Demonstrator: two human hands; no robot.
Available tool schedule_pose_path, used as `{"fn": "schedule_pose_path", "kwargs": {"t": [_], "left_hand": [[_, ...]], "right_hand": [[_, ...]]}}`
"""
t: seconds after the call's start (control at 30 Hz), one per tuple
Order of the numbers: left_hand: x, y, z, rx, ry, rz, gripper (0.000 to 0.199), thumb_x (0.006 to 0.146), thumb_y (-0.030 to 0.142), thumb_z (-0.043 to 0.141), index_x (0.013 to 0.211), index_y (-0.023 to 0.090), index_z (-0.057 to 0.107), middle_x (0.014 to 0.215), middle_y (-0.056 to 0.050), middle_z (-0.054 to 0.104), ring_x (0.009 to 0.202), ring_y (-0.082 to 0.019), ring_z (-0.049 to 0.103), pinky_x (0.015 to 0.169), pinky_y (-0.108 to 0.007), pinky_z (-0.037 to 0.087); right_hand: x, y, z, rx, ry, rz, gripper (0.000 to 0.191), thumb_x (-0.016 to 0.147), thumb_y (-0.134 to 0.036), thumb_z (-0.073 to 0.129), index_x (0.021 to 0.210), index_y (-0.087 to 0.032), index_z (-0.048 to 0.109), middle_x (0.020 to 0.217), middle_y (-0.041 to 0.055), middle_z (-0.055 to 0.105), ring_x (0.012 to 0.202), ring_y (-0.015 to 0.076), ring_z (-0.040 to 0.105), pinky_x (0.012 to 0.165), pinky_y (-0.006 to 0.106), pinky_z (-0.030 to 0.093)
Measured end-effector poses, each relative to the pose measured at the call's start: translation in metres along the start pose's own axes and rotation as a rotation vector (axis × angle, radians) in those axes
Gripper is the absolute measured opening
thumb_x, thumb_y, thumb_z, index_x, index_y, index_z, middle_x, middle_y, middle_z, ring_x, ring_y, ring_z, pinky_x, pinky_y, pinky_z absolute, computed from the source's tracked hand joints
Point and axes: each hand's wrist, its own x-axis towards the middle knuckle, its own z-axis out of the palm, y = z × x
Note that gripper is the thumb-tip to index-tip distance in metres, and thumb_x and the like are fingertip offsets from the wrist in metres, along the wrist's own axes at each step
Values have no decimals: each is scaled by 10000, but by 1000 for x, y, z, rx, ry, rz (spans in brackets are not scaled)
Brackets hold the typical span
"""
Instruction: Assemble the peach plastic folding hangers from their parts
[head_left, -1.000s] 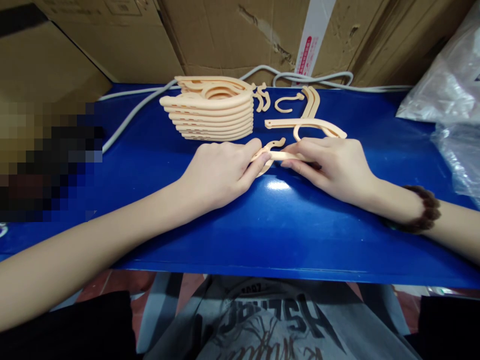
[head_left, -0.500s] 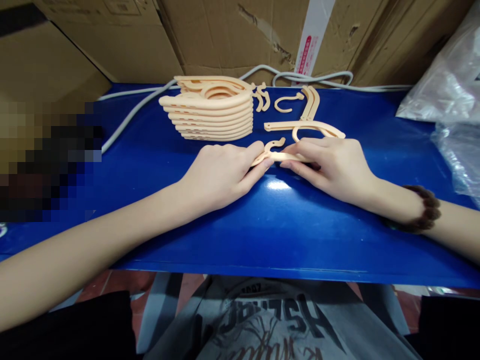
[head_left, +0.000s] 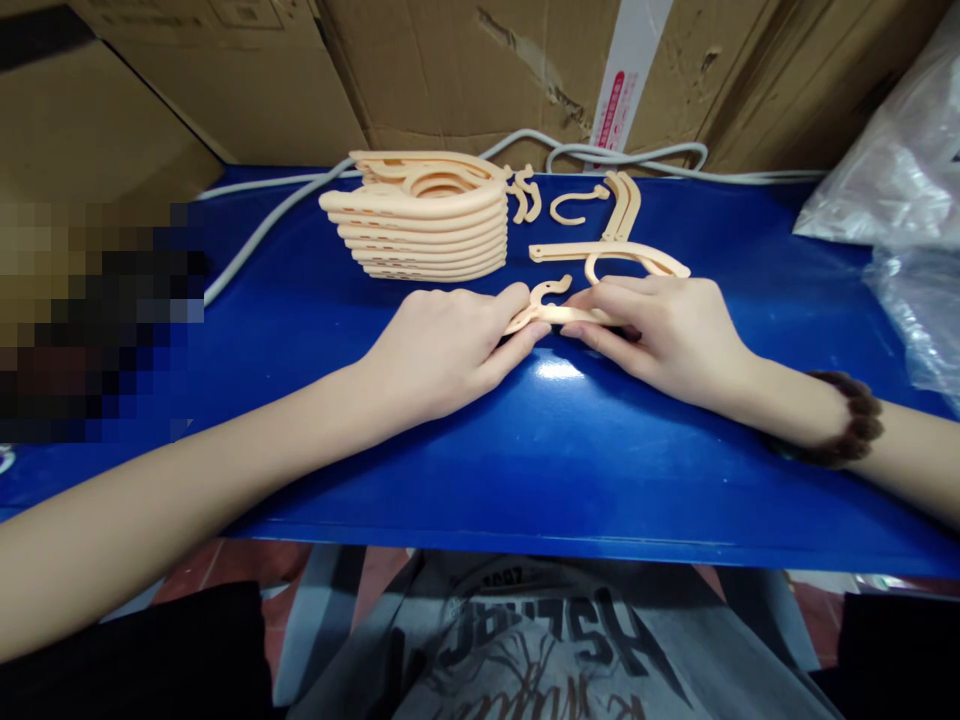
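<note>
While hands [head_left: 450,345] grip hanger [head_left: 559,315], stack [head_left: 431,235] stands beyond

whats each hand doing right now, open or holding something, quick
Left hand: closed, holding peach plastic parts between thumb and fingers.
Right hand: closed, pinching the same parts farther right.

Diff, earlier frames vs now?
The thumb of the bare left hand shifted slightly right and nearer the body on the slim peach plastic bar; the curved end below it no longer shows. Nothing taken or let go. The bare right hand and layered stack of curved peach plastic parts stayed put.
</note>
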Motion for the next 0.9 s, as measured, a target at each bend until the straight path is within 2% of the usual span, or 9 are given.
{"fn": "schedule_pose_path", "kwargs": {"t": [0.43,0.9], "left_hand": [[1,1,-1,37,-46,3,431,1100,495,364,1254,205,645,793,-60,711,709,-276,705,545,-294,211],[1,2,-2,30,-62,3,429,1096,489,368,1276,203,631,823,-64,727,740,-285,721,548,-304,227]], "right_hand": [[1,2,0,23,-55,-28,358,1097,-417,474,1101,-190,751,896,54,782,844,196,715,621,289,368],[2,1,1,13,-77,-4,396,1099,-449,438,1036,-189,730,896,65,781,828,201,700,655,295,382]]}}
